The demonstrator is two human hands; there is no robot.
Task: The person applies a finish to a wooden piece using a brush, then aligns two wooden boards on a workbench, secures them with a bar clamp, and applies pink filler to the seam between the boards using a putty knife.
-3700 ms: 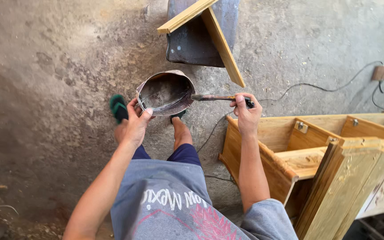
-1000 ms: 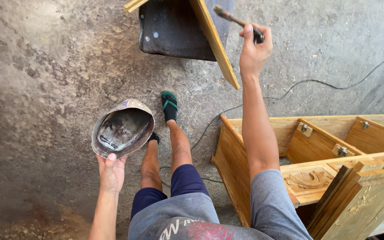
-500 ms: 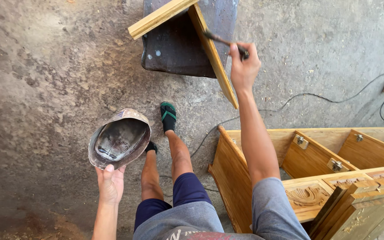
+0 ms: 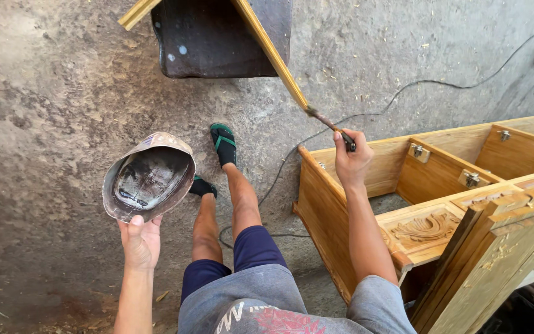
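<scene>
A brush (image 4: 329,127) is gripped in the closed right hand (image 4: 350,162). Its long axis runs up and to the left from the fist, and its bristle end is laid against the yellow wooden edge (image 4: 273,55) of a dark raised panel (image 4: 217,37). That edge lies ahead of the right hand and slightly to its left, so the right hand is far nearer to it than the left. A dented metal bowl (image 4: 148,177), dark and stained inside, is held by its near rim in the closed left hand (image 4: 138,241), well apart from the panel. One brush, one bowl and one panel are counted. Two green sandals (image 4: 222,143) are seen on the concrete floor (image 4: 44,124), a carved wooden cabinet (image 4: 428,204) lies at the right, and a cable (image 4: 440,83) trails behind it.
</scene>
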